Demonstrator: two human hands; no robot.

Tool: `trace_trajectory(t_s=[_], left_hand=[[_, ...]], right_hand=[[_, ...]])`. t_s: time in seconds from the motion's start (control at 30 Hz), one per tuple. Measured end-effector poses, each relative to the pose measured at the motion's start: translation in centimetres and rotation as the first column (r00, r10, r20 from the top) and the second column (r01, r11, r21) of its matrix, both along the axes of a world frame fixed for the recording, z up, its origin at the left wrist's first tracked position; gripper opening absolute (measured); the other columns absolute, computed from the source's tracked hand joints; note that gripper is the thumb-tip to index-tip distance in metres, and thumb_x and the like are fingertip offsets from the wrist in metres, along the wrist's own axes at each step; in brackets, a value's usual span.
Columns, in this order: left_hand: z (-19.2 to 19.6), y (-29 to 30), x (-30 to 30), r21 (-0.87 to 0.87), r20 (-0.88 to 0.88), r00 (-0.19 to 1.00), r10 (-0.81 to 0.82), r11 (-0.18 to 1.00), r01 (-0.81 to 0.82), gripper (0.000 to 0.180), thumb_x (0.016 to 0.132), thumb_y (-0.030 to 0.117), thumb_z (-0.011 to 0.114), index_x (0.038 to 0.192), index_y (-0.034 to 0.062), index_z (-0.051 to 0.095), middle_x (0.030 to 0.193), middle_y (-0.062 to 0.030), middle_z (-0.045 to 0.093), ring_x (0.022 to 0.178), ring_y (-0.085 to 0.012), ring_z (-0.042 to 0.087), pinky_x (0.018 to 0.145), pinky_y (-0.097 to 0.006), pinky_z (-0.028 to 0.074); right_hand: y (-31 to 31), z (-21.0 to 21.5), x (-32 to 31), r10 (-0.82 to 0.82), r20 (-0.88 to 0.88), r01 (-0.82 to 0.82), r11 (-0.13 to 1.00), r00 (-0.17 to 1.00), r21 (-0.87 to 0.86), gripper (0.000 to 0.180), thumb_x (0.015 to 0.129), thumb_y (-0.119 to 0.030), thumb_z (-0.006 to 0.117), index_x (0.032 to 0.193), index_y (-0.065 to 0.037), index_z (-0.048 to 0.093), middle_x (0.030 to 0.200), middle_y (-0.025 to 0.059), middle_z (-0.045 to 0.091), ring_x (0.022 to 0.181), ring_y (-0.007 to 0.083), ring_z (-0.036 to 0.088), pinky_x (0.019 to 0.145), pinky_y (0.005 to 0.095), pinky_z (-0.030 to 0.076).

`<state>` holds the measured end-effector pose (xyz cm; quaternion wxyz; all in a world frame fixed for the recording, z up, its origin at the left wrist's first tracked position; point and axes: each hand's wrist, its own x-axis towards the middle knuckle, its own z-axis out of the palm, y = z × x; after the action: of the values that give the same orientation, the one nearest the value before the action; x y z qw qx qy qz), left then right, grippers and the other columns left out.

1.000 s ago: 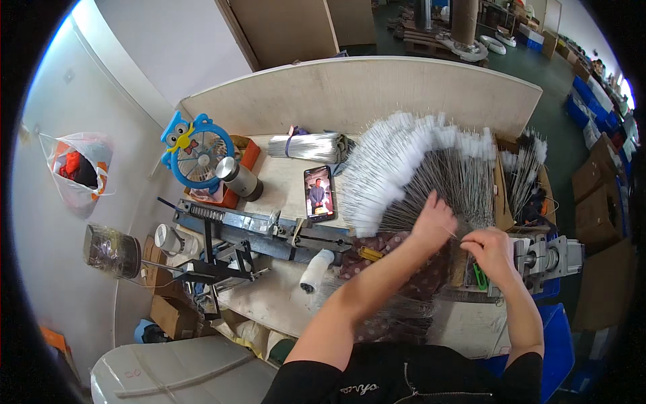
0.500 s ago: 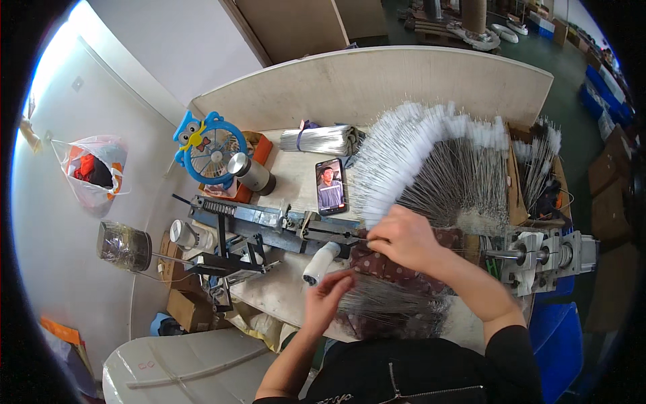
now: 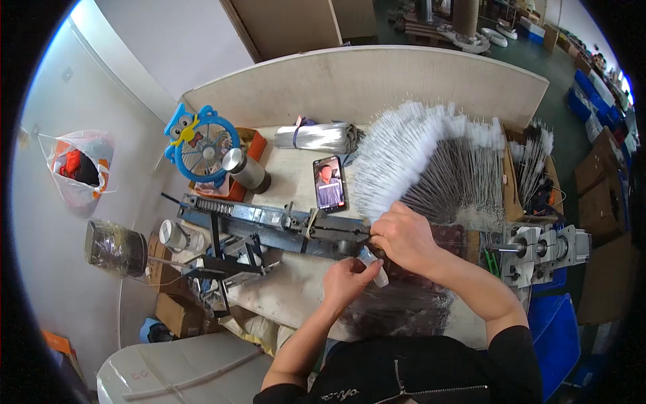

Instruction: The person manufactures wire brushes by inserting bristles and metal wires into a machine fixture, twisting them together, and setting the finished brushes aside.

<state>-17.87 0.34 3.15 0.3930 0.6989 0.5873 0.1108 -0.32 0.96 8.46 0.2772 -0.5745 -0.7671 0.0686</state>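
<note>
My left hand (image 3: 344, 281) holds a small white tube (image 3: 375, 268) just in front of the right end of a long blue metal machine (image 3: 269, 222). My right hand (image 3: 404, 236) is directly above it, knuckles up, with its fingers curled down at the machine's end. What those fingers grip is hidden. Behind both hands, a wide fan of thin wire brushes with white fluffy tips (image 3: 431, 151) lies across the table. A darker pile of wire brushes (image 3: 397, 310) lies under my forearms.
A phone (image 3: 330, 185) lies lit beside the brushes. Further left are a metal cup (image 3: 245, 172), a blue owl-shaped fan (image 3: 202, 145) and a silver wire bundle (image 3: 319, 135). A grey motor unit (image 3: 545, 249) and a blue bin (image 3: 555, 337) are at the right. A plastic bag (image 3: 81, 168) hangs on the wall.
Both hands left the brush pile at the right and came to the machine's end. The white tube that lay on the table is now in my left hand.
</note>
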Motion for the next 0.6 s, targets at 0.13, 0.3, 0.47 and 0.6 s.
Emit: trace_trajectory(t_s=[0.13, 0.3, 0.47, 0.6], left_hand=[[-1.4, -1.1, 2.7, -0.327, 0.629, 0.699, 0.339, 0.932, -0.158, 0.031, 0.079, 0.028, 0.069, 0.074, -0.0011, 0.06, 0.062, -0.0054, 0.06, 0.059, -0.0144, 0.059, 0.054, -0.03, 0.046], [-0.4, -1.4, 3.2, -0.085, 0.453, 0.881, 0.138, 0.99, -0.111, 0.012, 0.074, 0.004, 0.064, 0.078, 0.0005, 0.053, 0.067, -0.0035, 0.057, 0.06, -0.0093, 0.052, 0.053, -0.026, 0.045], [-3.5, 0.3, 0.0, 0.073, 0.362, 0.93, -0.057, 0.997, 0.033, 0.031, 0.077, 0.022, 0.068, 0.091, -0.0027, 0.056, 0.077, -0.0177, 0.062, 0.07, -0.0244, 0.062, 0.064, -0.035, 0.048], [-4.6, -1.3, -6.7, -0.258, 0.675, 0.593, 0.438, 0.894, -0.367, 0.047, 0.09, 0.027, 0.061, 0.123, 0.0021, 0.039, 0.104, -0.0138, 0.059, 0.089, -0.0236, 0.062, 0.078, -0.034, 0.052]], right_hand=[[-1.4, 0.4, 1.3, 0.049, -0.028, -0.044, 0.984, 0.998, 0.174, 0.01, 0.071, -0.014, 0.065, 0.079, -0.009, 0.065, 0.083, 0.0015, 0.062, 0.08, 0.0215, 0.054, 0.066, 0.0339, 0.048], [-5.4, -0.3, 2.1, 0.134, -0.082, -0.112, 0.966, 0.988, 0.233, 0.019, 0.07, -0.01, 0.067, 0.089, -0.006, 0.066, 0.085, 0.0032, 0.063, 0.081, 0.0214, 0.059, 0.067, 0.0327, 0.048], [-3.0, -8.1, 2.0, 0.042, -0.034, -0.037, 0.99, 0.999, 0.133, 0.025, 0.074, -0.008, 0.061, 0.098, -0.005, 0.063, 0.091, 0.005, 0.063, 0.082, 0.0212, 0.062, 0.069, 0.0318, 0.05], [-3.1, -7.9, 2.2, 0.097, -0.052, -0.089, 0.986, 0.994, 0.144, 0.026, 0.074, -0.009, 0.063, 0.1, -0.007, 0.064, 0.09, 0.005, 0.062, 0.082, 0.0225, 0.061, 0.069, 0.0324, 0.049]])
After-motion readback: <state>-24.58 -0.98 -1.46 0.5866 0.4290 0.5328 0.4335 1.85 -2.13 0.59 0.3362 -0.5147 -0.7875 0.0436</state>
